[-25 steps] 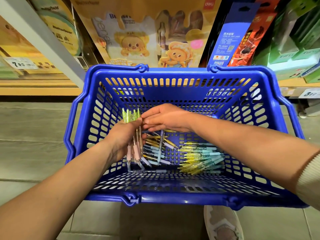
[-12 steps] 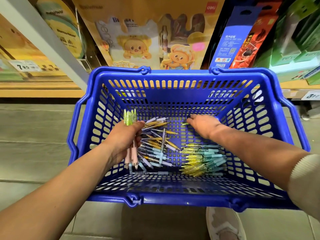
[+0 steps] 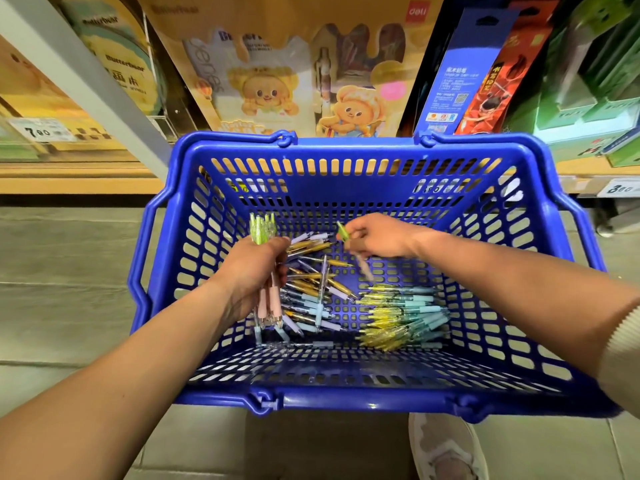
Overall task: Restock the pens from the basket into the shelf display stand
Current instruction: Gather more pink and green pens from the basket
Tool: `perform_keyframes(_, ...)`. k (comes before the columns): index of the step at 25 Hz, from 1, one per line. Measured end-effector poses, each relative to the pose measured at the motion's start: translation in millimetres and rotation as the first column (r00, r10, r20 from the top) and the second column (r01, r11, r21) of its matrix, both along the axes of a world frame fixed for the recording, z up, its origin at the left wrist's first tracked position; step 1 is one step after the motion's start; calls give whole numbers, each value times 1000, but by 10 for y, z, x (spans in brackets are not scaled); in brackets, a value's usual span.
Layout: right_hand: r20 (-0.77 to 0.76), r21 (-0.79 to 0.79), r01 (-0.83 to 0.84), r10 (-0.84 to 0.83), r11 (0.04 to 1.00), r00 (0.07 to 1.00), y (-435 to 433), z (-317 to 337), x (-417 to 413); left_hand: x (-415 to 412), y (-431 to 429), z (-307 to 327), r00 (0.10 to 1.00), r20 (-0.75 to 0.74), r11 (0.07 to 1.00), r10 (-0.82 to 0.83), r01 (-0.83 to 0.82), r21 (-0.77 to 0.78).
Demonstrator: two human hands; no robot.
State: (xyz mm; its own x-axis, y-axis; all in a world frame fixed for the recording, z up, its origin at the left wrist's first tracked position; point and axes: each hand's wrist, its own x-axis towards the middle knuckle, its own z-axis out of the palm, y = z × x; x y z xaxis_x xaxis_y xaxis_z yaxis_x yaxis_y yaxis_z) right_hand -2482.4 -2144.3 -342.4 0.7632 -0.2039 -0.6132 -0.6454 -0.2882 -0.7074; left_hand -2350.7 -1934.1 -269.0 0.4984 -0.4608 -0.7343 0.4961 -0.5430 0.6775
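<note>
A blue plastic basket point(image 3: 346, 398) stands on the floor below me. Inside it, my left hand point(image 3: 252, 268) grips a bunch of pens point(image 3: 263, 230) with green tops and pink grips, held upright. My right hand point(image 3: 377, 235) holds one pen of the same kind point(image 3: 363, 268), lifted off the basket floor and tilted. Loose gold and lilac pens point(image 3: 311, 289) lie scattered in the middle of the basket. A pile of yellow and light-blue pens point(image 3: 401, 317) lies at the right. The yellow cartoon-bear display stand point(image 3: 294, 84) rises behind the basket.
Shelves run behind the basket, with price tags point(image 3: 38, 131) on the left edge and boxed goods point(image 3: 588, 109) on the right. A blue pack point(image 3: 453, 81) and a red pack point(image 3: 495, 84) hang beside the stand. My shoe point(image 3: 446, 452) shows below the basket.
My right hand has picked one green-topped pen off the far part of the basket floor and raised it. My left hand keeps its bunch in about the same place.
</note>
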Motion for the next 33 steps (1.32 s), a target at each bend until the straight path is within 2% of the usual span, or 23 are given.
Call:
perform_keyframes(1,21,220,124,-132,968,991,47,52,53,-11,-36,-1,1000,-2,1000,4,-4,-4)
perform_keyframes(2,-2,415,243,-266,877,964,102,84,93,-22,-71,-1,1000,2,1000,5,-5,-5)
perform_keyframes(3,-42,541,330,-367,773,929,157,104,127,-27,-105,-2,1000,10,1000,6,-6,-3)
perform_keyframes(4,-80,607,395,-441,690,894,220,121,153,-30,-136,-8,1000,18,1000,9,-9,0)
perform_keyframes(5,-93,628,430,-486,649,869,280,114,167,-33,-164,-17,1000,25,1000,13,-13,3)
perform_keyframes(10,31,506,454,-541,733,840,463,57,125,-65,-250,-96,1000,13,999,11,-12,39)
perform_keyframes(14,51,560,480,-607,675,793,440,108,62,-124,-356,-98,999,-38,999,35,-35,6)
perform_keyframes(16,57,539,503,-625,675,779,407,98,19,-147,-421,-103,998,-52,999,41,-41,0)
perform_keyframes(19,56,463,483,-568,743,821,323,86,-77,-168,-501,-32,994,-106,999,27,-29,-15)
perform_keyframes(21,6,446,480,-539,755,842,245,120,-106,-187,-535,33,989,-148,1000,18,-22,-23)
perform_keyframes(25,-96,561,512,-563,651,821,245,343,-153,-390,-445,150,988,-153,995,37,-51,-85)
perform_keyframes(27,-153,565,558,-588,607,794,322,551,-247,-533,-359,285,987,-158,995,38,-53,-89)
perform_keyframes(31,-207,560,647,-668,518,714,533,1196,-661,-775,-213,781,945,-283,972,164,-203,-115)
perform_keyframes(33,-241,589,682,-711,434,660,674,1619,-861,-931,-76,1102,943,-261,957,209,-252,-142)
